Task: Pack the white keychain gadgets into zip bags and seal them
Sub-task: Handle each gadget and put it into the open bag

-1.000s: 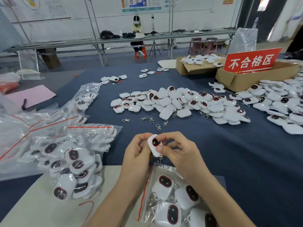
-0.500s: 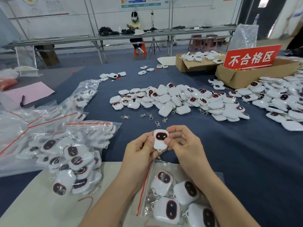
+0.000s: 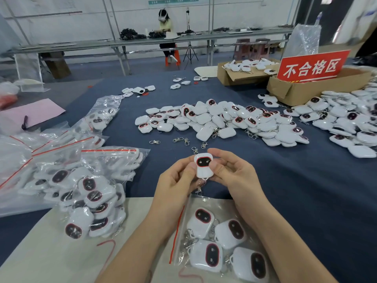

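A white gadget (image 3: 203,165) is pinched upright between the thumbs and curled fingers (image 3: 224,154) of the left hand (image 3: 175,184) and right hand (image 3: 234,176), above the worktop (image 3: 295,190); directly beneath, a zip bag (image 3: 222,209) holding four gadgets is laid flat; fuller bags (image 3: 91,190) are piled at left; a loose heap (image 3: 214,121) of gadgets is spread beyond.

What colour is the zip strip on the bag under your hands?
The zip strip is red; head view shows it best.
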